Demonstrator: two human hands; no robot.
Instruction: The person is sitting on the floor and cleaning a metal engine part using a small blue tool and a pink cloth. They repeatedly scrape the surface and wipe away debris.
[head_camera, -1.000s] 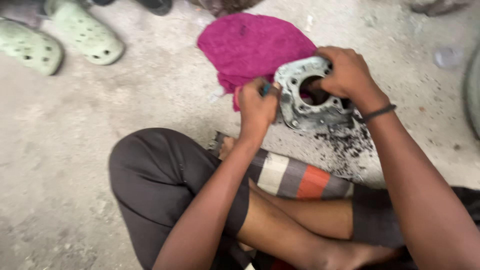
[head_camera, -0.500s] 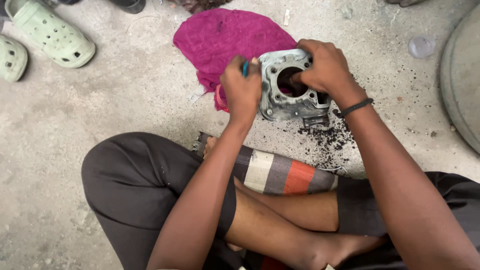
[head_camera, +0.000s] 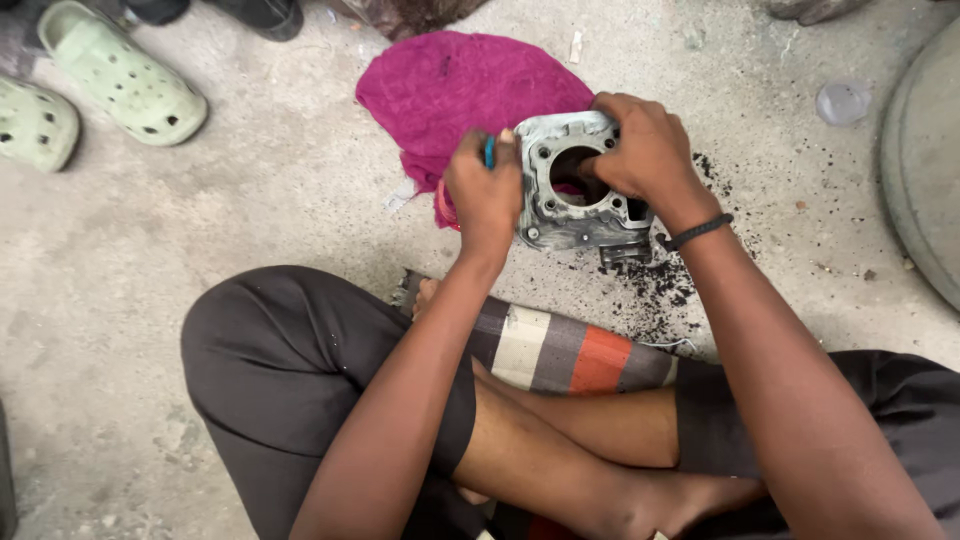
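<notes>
Head view: grey metal cylinder block (head_camera: 580, 185) held tilted just above concrete floor (head_camera: 250, 200), in front of magenta cloth (head_camera: 460, 90). Right hand (head_camera: 640, 150) clamped on block's far edge, fingers hooked at bore. Left hand (head_camera: 487, 195) closed on small blue-handled tool (head_camera: 490, 152), pressed at block's left rim. Step judged: scraping of flange face; steady grip and short strokes needed next. Black debris (head_camera: 660, 285) scattered below block. Open floor at left; green clogs (head_camera: 120, 70) well apart; striped cloth (head_camera: 570, 350) near knees.
</notes>
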